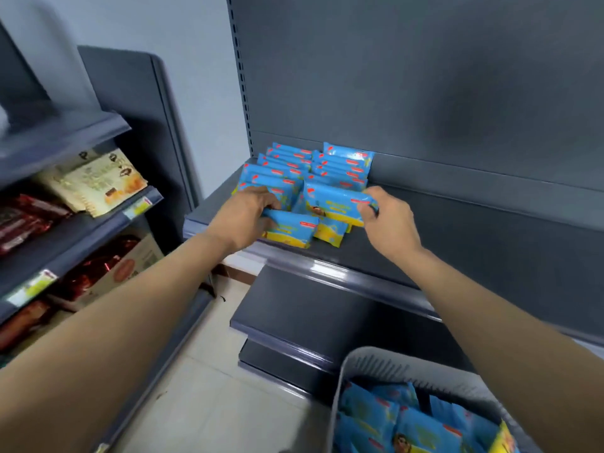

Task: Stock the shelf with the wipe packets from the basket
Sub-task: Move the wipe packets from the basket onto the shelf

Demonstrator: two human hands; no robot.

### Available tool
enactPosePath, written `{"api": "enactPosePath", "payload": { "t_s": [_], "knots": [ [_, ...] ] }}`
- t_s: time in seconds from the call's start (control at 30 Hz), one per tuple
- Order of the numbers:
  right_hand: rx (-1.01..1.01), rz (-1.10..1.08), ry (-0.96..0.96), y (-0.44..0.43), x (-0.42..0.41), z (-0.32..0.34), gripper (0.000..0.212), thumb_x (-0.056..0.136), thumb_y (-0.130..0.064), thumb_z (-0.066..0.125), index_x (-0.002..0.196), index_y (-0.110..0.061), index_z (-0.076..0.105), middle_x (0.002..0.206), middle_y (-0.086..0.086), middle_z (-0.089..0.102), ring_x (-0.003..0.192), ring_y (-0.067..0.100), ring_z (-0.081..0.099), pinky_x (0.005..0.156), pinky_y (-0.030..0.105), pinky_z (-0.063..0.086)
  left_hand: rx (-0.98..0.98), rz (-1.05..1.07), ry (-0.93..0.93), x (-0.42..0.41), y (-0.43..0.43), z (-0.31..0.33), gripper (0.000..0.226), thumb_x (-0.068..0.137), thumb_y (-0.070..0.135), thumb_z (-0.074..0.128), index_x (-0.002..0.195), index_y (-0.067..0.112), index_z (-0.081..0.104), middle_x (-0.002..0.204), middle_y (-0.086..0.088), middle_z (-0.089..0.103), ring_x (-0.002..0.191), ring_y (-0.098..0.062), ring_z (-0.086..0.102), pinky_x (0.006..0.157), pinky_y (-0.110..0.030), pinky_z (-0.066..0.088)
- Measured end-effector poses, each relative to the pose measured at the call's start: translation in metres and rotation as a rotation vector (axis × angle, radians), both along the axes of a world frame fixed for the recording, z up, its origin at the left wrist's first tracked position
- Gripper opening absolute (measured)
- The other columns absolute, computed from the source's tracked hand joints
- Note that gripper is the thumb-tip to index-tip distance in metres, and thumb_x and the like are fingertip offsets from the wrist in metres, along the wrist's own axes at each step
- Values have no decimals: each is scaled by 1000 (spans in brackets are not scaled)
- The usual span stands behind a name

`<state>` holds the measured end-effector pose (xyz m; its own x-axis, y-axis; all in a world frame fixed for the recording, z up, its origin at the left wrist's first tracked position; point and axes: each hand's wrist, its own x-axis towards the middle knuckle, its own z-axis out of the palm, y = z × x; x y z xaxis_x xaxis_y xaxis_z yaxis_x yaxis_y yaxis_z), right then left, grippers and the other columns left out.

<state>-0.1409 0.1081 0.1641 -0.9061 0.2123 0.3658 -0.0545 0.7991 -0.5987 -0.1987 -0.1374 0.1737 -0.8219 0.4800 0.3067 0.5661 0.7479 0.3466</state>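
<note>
Both my hands are out over the dark grey metal shelf (457, 243), each closed on a blue-and-yellow soft plastic wipe packet. My left hand (243, 217) pinches the left end of the near left packet (291, 228), which lies at the front of the left row with its long axis running left to right, the free end pointing toward my other hand. My right hand (389, 220) grips the right end of the right packet (336, 204), tilted up against the row of stocked packets (340, 165) standing behind it. So each packet stretches inward from its grip, toward the gap between my hands, and the rows they join lie just beyond, farther back. I judge the coming move is a short push away from me. More packets wait in the pale grey plastic basket (376, 358) at the near right, closer to my right arm.
</note>
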Motion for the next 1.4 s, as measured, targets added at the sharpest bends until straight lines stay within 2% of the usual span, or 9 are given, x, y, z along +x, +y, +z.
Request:
{"api": "enactPosePath", "payload": {
  "t_s": [0.13, 0.3, 0.37, 0.5, 0.6, 0.73, 1.0, 1.23, 1.4],
  "knots": [
    [-47, -25, -110, -20, -32, -14, 30, 93, -19, 52, 122, -16, 57, 102, 16, 66, 80, 32, 59, 73, 38, 51, -42, 22, -26, -57, -28, -4, 28, 70, 3, 72, 98, 3, 67, 99, -16, 62, 96, -30, 55, 80, -29, 38],
    [-40, -5, -193, -30, -50, -30, 26, 93, -19, 52, 119, -21, 54, 115, 11, 62, 64, 18, 57, 64, 34, 53, -92, 31, -72, -104, -44, -21, 26, 72, 7, 71, 98, 6, 66, 98, -13, 61, 94, -31, 55, 78, -32, 42],
    [-68, -28, -224, -34, -54, -32, 24, 90, -20, 54, 114, -23, 54, 104, 8, 64, 66, 20, 61, 64, 40, 57, -129, 17, -87, -116, -48, -27, 27, 74, 8, 70, 100, 8, 64, 98, -11, 60, 94, -30, 54, 79, -34, 43],
    [-66, -47, -289, -38, -62, -34, 27, 80, -25, 69, 100, -23, 51, 81, -7, 55, 61, 11, 55, 55, 30, 52, -206, -34, -57, -135, -48, -35, 34, 75, 16, 72, 107, 10, 64, 103, -11, 61, 99, -31, 52, 88, -39, 43],
    [0, -46, -300, -40, -67, -34, 28, 80, -23, 71, 95, -21, 48, 93, -3, 58, 76, 15, 57, 63, 32, 52, -280, -69, 15, -146, -43, -40, 42, 74, 25, 73, 113, 13, 62, 108, -8, 60, 102, -29, 51, 92, -36, 35],
    [86, -87, -297, -38, -72, -34, 32, 83, -21, 68, 110, -16, 52, 118, 5, 58, 100, 22, 61, 82, 40, 54, -338, -91, 72, -154, -36, -43, 43, 74, 30, 72, 111, 12, 60, 109, -7, 60, 105, -27, 49, 93, -33, 29],
    [267, -210, -298, -37, -82, -37, 40, 86, -30, 61, 122, -16, 49, 122, 5, 55, 102, 25, 59, 77, 36, 52, -363, -26, 145, -154, -24, -45, 35, 84, 29, 62, 114, 12, 53, 112, -7, 55, 110, -26, 46, 102, -36, 24],
    [423, -222, -332, -32, -62, -37, 58, 83, -32, 62, 134, -18, 39, 129, 8, 48, 115, 29, 45, 89, 41, 45, -410, -23, 199, -136, -30, -55, 69, 75, 34, 73, 131, 9, 40, 126, -13, 47, 116, -31, 40, 103, -41, 26],
    [472, -225, -232, -29, -43, -27, 57, 86, -35, 60, 135, -14, 40, 131, 9, 48, 119, 29, 44, 96, 41, 38, -374, -22, 267, -112, -22, -52, 76, 69, 30, 79, 130, 3, 43, 126, -18, 48, 117, -37, 41, 104, -45, 25]
  ]
}}
